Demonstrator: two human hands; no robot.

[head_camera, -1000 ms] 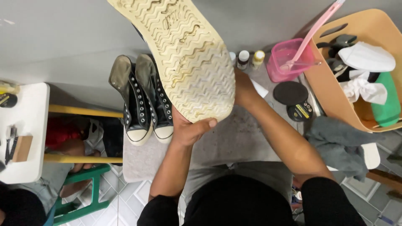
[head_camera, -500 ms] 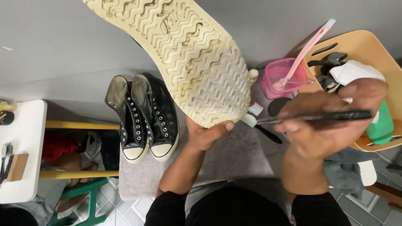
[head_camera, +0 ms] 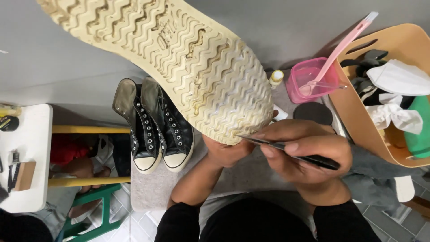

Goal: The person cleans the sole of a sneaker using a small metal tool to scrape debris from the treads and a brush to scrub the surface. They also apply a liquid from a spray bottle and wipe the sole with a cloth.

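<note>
Grey matting backs the work: the left hand (head_camera: 226, 152) grips the upturned shoe (head_camera: 179, 58) from below while right hand (head_camera: 304, 154) fingers, pinched on a pick (head_camera: 291, 151), should drag its tip shallowly along 1 sole groove.

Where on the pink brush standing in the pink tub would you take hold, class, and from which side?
Take the pink brush by its long handle, well above the pink tub, coming from the upper right. The handle leans up and right, free of everything, while the head sits down inside the tub. The tan basket crowds the lower right, so approach from above it.
</note>
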